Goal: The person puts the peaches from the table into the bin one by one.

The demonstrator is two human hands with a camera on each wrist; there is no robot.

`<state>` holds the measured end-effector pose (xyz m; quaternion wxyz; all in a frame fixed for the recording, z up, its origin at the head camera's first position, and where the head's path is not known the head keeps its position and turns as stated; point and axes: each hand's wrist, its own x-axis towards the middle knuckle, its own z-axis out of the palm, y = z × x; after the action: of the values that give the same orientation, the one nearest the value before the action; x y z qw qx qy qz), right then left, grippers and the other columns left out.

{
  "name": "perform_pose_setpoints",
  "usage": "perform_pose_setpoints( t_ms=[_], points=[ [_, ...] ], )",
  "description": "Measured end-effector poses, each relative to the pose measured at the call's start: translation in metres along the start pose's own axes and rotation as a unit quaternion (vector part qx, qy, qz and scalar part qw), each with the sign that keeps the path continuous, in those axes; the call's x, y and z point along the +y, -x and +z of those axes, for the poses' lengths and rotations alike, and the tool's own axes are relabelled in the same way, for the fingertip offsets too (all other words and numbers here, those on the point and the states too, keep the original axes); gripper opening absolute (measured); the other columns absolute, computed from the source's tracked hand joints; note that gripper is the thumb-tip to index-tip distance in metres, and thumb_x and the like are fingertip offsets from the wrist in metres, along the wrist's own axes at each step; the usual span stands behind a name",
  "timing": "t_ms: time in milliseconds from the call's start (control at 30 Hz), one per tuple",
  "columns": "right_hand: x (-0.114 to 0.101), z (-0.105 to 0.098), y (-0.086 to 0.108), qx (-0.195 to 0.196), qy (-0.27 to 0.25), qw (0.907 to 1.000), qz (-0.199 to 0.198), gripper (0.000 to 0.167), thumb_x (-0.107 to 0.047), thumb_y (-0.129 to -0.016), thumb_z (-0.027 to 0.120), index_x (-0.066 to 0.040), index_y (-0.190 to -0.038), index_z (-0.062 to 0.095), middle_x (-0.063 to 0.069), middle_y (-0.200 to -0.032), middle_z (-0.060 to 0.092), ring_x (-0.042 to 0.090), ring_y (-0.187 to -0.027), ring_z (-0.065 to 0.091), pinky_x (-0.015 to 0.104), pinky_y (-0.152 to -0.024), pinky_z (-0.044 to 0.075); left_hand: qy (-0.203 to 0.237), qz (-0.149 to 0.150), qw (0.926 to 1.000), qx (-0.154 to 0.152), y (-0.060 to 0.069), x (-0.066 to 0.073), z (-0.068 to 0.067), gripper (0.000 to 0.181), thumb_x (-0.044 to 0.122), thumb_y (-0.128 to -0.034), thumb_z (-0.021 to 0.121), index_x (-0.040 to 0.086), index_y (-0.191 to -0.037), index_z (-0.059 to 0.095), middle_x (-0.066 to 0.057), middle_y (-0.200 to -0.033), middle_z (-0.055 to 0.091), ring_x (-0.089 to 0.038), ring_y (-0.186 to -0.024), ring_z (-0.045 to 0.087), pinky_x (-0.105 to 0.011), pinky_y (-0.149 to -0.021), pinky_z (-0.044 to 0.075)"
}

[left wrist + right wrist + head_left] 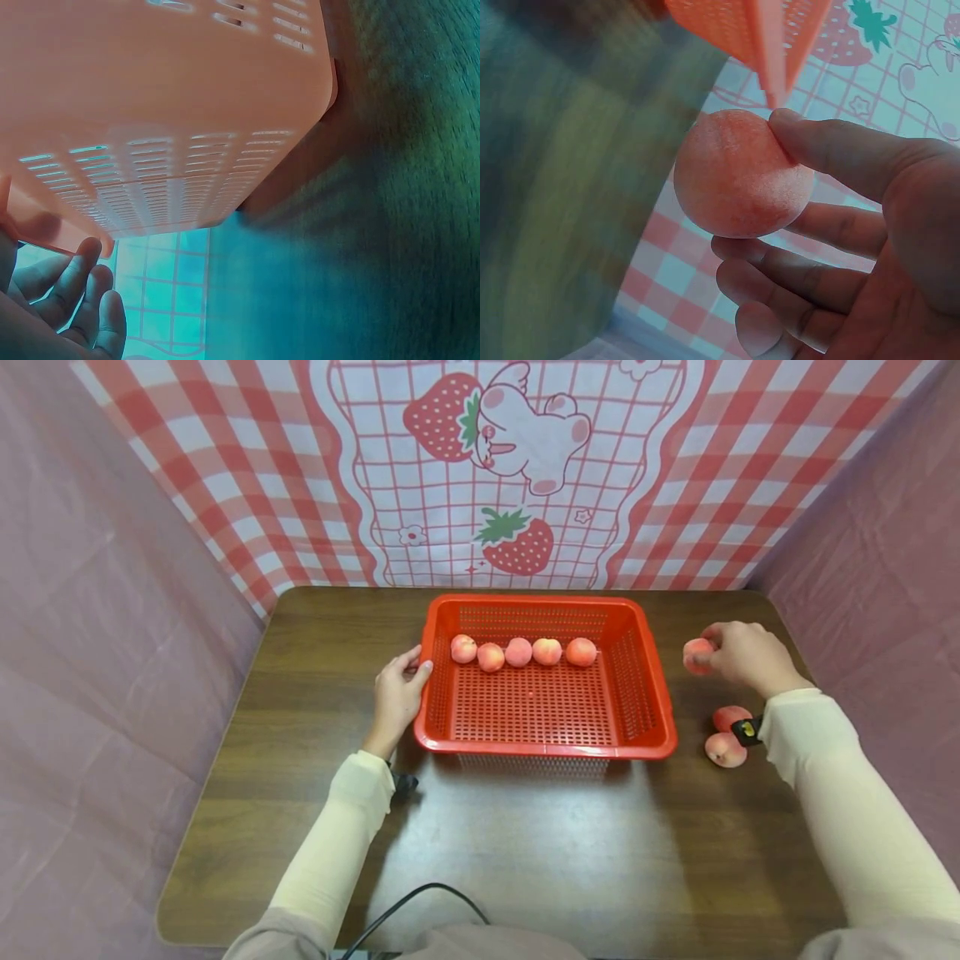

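Five peaches (518, 652) line the basket (531, 714), its rim (422, 720) lightly pinched by the left hand (396, 697), seemingly for steadiness, while the right hand's (752, 657) curled fingers grip another peach (739, 176).

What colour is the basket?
The basket is red, seen best in the head view.

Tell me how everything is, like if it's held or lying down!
Red plastic basket: upright, open-topped.
Five peaches: inside the basket, roughly in a row.
Held peach: pinched in the right grip.
Two peaches: lying on the wooden table, right of the basket.
Left grip: holding the basket's left rim.
Black cable: curved.
Strawberry-print cloth: hanging.
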<state>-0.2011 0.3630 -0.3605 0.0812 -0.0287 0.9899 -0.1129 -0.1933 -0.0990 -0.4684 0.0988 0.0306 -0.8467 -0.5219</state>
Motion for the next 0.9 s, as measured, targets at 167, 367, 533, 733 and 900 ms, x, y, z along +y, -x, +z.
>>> perform_pose_setpoints(
  t_ms=[167, 367, 533, 733, 900],
  points=[
    [-0.009, -0.005, -0.002, 0.027, -0.031, 0.9992, -0.002, 0.05, -0.034, -0.09, 0.066, 0.006, -0.12, 0.06, 0.027, -0.102, 0.067, 0.04, -0.09, 0.059, 0.057, -0.079, 0.045, 0.003, 0.0, 1.0, 0.002, 0.001, 0.0, 0.0, 0.04, 0.018, -0.094, 0.064, 0.001, -0.13, 0.061, -0.021, -0.111, 0.068, -0.033, -0.1, 0.067, -0.042, -0.089, 0.056],
    [-0.019, -0.008, -0.007, 0.03, -0.051, 0.9983, -0.001, 0.054, -0.039, -0.089, 0.067, 0.004, -0.121, 0.06, 0.028, -0.104, 0.067, 0.04, -0.092, 0.059, 0.056, -0.08, 0.045, 0.008, 0.006, 0.9999, 0.006, 0.001, 0.0, 0.001, 0.04, 0.016, -0.0936, 0.065, 0.0, -0.13, 0.061, -0.022, -0.111, 0.069, -0.033, -0.1, 0.068, -0.042, -0.089, 0.056],
    [-0.026, -0.009, -0.012, 0.028, -0.06, 0.9978, -0.007, 0.056, -0.041, -0.09, 0.065, 0.004, -0.123, 0.059, 0.029, -0.108, 0.066, 0.041, -0.095, 0.059, 0.056, -0.081, 0.045, 0.009, 0.011, 0.9998, 0.011, 0.001, -0.001, 0.001, 0.04, 0.015, -0.0929, 0.065, 0.0, -0.129, 0.061, -0.022, -0.11, 0.069, -0.034, -0.098, 0.068, -0.042, -0.088, 0.056],
    [-0.039, -0.011, -0.019, 0.03, -0.065, 0.9973, -0.015, 0.057, -0.042, -0.088, 0.068, 0.003, -0.123, 0.06, 0.027, -0.107, 0.068, 0.039, -0.095, 0.06, 0.055, -0.081, 0.046, 0.004, 0.01, 0.9999, 0.012, 0.0, -0.001, 0.001, 0.039, 0.016, -0.093, 0.065, 0.0, -0.129, 0.061, -0.022, -0.11, 0.069, -0.033, -0.098, 0.068, -0.042, -0.088, 0.056],
    [-0.05, -0.012, -0.024, 0.028, -0.067, 0.9972, -0.02, 0.057, -0.043, -0.089, 0.066, 0.002, -0.123, 0.06, 0.028, -0.11, 0.067, 0.039, -0.097, 0.06, 0.055, -0.081, 0.047, 0.002, 0.01, 0.9999, 0.011, 0.001, 0.0, 0.001, 0.04, 0.016, -0.093, 0.065, 0.0, -0.129, 0.061, -0.022, -0.11, 0.069, -0.033, -0.098, 0.068, -0.042, -0.088, 0.056]
  ],
)
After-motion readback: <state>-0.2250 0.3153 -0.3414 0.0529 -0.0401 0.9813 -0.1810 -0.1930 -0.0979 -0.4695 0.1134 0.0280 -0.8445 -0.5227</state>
